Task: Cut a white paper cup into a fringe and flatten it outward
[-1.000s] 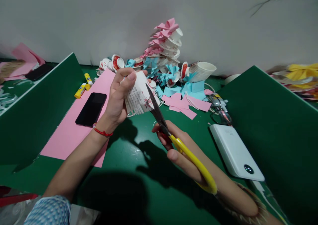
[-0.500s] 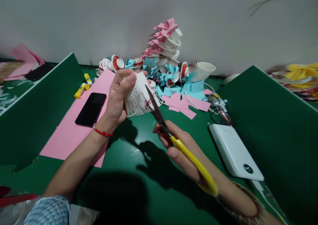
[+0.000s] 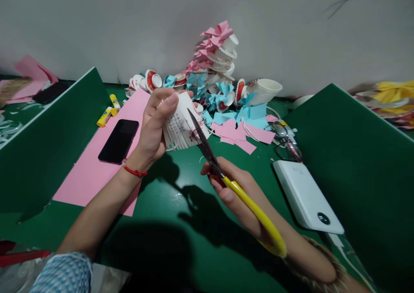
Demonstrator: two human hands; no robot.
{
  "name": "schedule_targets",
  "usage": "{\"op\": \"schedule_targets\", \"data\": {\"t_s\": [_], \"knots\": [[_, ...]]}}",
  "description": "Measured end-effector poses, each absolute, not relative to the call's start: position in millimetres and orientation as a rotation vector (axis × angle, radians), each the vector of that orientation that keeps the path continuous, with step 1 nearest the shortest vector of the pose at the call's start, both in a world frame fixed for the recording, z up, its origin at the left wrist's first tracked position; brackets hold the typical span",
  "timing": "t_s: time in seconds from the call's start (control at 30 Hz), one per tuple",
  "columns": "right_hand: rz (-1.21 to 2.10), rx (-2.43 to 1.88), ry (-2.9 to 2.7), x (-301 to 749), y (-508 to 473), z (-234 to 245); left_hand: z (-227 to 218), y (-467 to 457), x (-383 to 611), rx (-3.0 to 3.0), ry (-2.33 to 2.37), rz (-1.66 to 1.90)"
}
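Spreading across the top from 10 to 2 o'clock, a plain grey wall (image 3: 113,30) stands behind a green table (image 3: 158,207). Green dividers rise at either side, the left divider (image 3: 54,146) at 9 o'clock and the right divider (image 3: 349,155) at 3. A large pink sheet (image 3: 90,176) lies slantwise between 8 and 9 o'clock. At 12, against the wall, leans a pile of white paper cups (image 3: 228,51) trimmed with pink folded paper; light-blue paper (image 3: 257,116) lies at its foot, toward 2 o'clock. A white power bank (image 3: 304,194) with a cable rests at 4.

The left hand (image 3: 152,133), between 9 and 10 o'clock, pinches a white paper piece (image 3: 183,123) just left of centre. The paper bears dark writing and pink blossoms, and its lower edge is slit into narrow strips. The right hand (image 3: 244,176), toward 5 o'clock, is closed around the yellow handles of a pair of scissors (image 3: 249,202). One dark blade lies across the printed face; how far the blades are parted is hard to tell.

A black phone (image 3: 119,141) lies on the pink sheet at 9 o'clock. Eyeglasses (image 3: 287,151) sit at 3, just beyond the power bank. Smallest are yellow glue sticks (image 3: 104,117), just past 9, and a red bracelet (image 3: 134,171) on the left wrist.
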State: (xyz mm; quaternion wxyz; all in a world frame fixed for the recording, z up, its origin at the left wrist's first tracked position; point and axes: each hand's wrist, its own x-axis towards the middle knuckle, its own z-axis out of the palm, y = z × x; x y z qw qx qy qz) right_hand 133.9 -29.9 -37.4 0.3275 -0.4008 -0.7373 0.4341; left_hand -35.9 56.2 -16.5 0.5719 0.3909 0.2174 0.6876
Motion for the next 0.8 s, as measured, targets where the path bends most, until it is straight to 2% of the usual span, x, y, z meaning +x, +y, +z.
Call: {"op": "schedule_targets", "data": {"t_s": [0.5,0.8], "knots": [[1.085,-1.114,-1.901,133.3,-31.7,-38.3,-16.6,56.5,-35.2,0.947,0.584,1.581],[1.075,-1.171,-1.892,131.6,-31.7,-35.7,-18.2,56.0,-34.9,0.963,0.434,1.566]]}}
